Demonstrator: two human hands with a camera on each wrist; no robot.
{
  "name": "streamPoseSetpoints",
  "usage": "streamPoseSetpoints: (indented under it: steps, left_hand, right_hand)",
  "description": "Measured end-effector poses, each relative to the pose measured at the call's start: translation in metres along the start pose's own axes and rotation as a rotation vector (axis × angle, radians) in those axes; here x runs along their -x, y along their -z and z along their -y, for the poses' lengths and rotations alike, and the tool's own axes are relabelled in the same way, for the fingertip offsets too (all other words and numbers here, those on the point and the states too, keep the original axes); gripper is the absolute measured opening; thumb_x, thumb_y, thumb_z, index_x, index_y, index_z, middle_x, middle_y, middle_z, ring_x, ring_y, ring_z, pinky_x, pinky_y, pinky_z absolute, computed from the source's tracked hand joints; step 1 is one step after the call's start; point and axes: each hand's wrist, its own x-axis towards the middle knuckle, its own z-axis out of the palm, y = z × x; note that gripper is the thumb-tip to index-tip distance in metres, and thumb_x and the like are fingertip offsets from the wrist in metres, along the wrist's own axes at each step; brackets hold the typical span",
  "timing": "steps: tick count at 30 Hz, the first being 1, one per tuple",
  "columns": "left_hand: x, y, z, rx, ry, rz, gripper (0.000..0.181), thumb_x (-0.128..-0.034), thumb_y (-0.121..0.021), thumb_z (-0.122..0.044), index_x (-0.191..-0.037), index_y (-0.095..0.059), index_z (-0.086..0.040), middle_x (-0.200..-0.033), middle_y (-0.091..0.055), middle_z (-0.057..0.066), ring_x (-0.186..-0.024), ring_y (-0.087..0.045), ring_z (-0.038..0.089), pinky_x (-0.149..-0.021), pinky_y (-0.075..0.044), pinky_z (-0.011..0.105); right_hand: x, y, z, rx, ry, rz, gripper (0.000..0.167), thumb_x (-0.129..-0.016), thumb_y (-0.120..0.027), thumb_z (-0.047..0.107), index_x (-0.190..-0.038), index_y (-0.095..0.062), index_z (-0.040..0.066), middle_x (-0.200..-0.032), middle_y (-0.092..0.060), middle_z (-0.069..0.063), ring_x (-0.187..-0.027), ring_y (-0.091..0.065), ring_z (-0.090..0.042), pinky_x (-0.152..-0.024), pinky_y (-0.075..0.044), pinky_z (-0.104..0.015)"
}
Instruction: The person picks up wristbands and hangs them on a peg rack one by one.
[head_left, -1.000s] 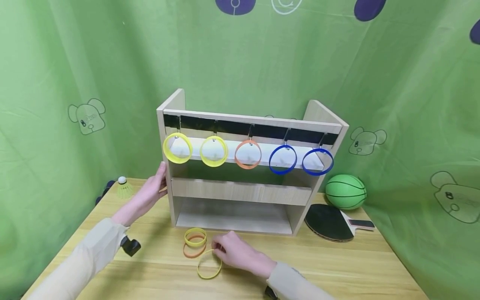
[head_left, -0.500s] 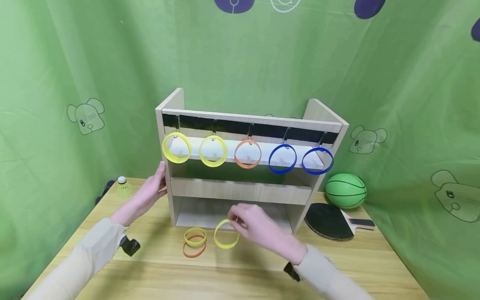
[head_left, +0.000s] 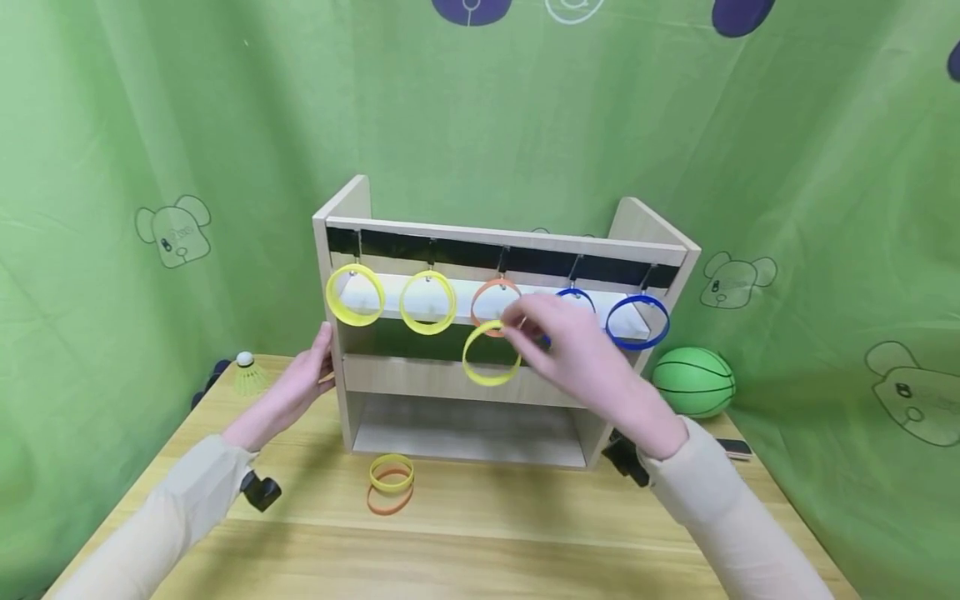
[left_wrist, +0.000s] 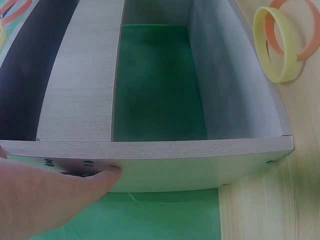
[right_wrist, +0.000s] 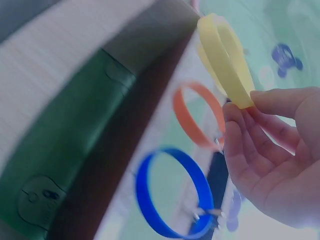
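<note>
My right hand [head_left: 581, 354] pinches a yellow silicone wristband [head_left: 487, 382] between thumb and fingers, held up before the wooden shelf [head_left: 420, 380]. Just behind it, an orange wristband [right_wrist: 186, 117] hangs on a hook; my hand partly covers a blue wristband [right_wrist: 143, 192] beside it. Another blue wristband [head_left: 637, 344] hangs far right. Two yellow ones hang at left, a thicker one [head_left: 332, 304] and a thinner one [head_left: 427, 330]. My left hand [head_left: 296, 383] rests against the shelf's left side panel, thumb lying along it in the left wrist view.
On the table [head_left: 315, 550], a yellow wristband [head_left: 390, 487] overlaps an orange wristband [head_left: 387, 511] before the shelf. A shuttlecock [head_left: 250, 377] stands back left. At right are a green ball [head_left: 692, 383] and a table tennis bat [head_left: 735, 449], mostly hidden by my arm.
My right hand has lifted the yellow wristband off the table and carried it up and to the right, to the level of the hanging bands. My left hand has stayed put.
</note>
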Motion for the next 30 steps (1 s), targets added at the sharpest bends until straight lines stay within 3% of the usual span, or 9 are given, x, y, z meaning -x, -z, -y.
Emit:
streamPoseSetpoints:
  steps: [6, 13, 22, 30]
  left_hand:
    - [0.0, 0.0, -0.002, 0.002, -0.007, 0.004, 0.092, -0.0984, -0.013, -0.069, -0.158, -0.008, 0.001, -0.164, -0.009, 0.028, -0.154, -0.009, 0.043, -0.127, -0.012, 0.058]
    - [0.0, -0.001, -0.002, 0.001, 0.0, 0.005, 0.092, -0.0982, -0.013, -0.069, -0.158, -0.006, 0.0, -0.165, -0.008, 0.027, -0.154, -0.008, 0.043, -0.127, -0.012, 0.058]
    - [0.002, -0.002, -0.002, 0.003, 0.003, 0.009, 0.091, -0.0986, -0.012, -0.069, -0.158, -0.005, 0.0, -0.165, -0.007, 0.026, -0.154, -0.007, 0.042, -0.127, -0.011, 0.057]
    - [0.001, -0.001, -0.002, -0.002, 0.002, 0.006, 0.092, -0.0982, -0.013, -0.07, -0.158, -0.006, -0.001, -0.165, -0.007, 0.026, -0.154, -0.007, 0.042, -0.127, -0.011, 0.057]
  right_hand:
    - [-0.02, 0.017, -0.009, 0.045, -0.007, -0.083, 0.007, -0.088, -0.073, 0.002, -0.094, -0.069, 0.002, -0.086, -0.072, -0.008, -0.071, -0.067, -0.013, -0.066, -0.061, -0.027]
    - [-0.035, 0.021, -0.021, 0.059, -0.1, -0.021, 0.007, -0.09, -0.072, 0.007, -0.094, -0.068, 0.003, -0.089, -0.072, -0.008, -0.076, -0.068, -0.016, -0.07, -0.062, -0.031]
    - [-0.037, 0.017, -0.028, 0.065, -0.163, 0.078, 0.006, -0.092, -0.069, 0.01, -0.096, -0.067, 0.005, -0.092, -0.071, -0.007, -0.078, -0.066, -0.016, -0.072, -0.062, -0.03]
    - [-0.031, 0.024, -0.019, 0.087, -0.13, 0.012, 0.005, -0.092, -0.07, 0.009, -0.095, -0.069, 0.006, -0.09, -0.072, -0.006, -0.078, -0.067, -0.015, -0.072, -0.062, -0.031]
